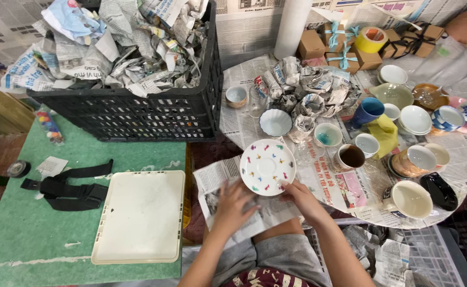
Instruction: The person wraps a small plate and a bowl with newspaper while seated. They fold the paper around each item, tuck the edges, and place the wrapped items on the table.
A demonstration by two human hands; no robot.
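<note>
The right hand [300, 197] pinched the lower right rim of a white saucer [268, 167] dotted with small coloured butterflies, fingers closed on its edge and holding it tilted above the near edge of the round table [459, 197]; the left hand [232, 204] lay flat with fingers spread on a sheet of newspaper [217, 183] spread over the person's lap, gripping nothing, just below the saucer's left rim; whether it touched the saucer could not be told.

The table was covered in newspaper; just beyond the saucer stood a small fluted white bowl [275, 121], and to its right a cup with a blue-green inside [328, 134] and a mug with a dark brown inside [350, 157]; behind these lay a heap of paper-wrapped bundles [309, 87]; a blue mug [368, 111] stood by a yellow cloth [385, 133] toward the middle; near the right edge were a black dish [439, 191] and a large white cup [410, 199]; brown gift boxes with teal ribbon [341, 50] lined the far edge.

To the left, a black crate [137, 114] full of crumpled newspaper stood at the far edge of a green board [31, 223]; a cream plastic tray lid [140, 215] and a black strap [66, 188] lay nearer.
</note>
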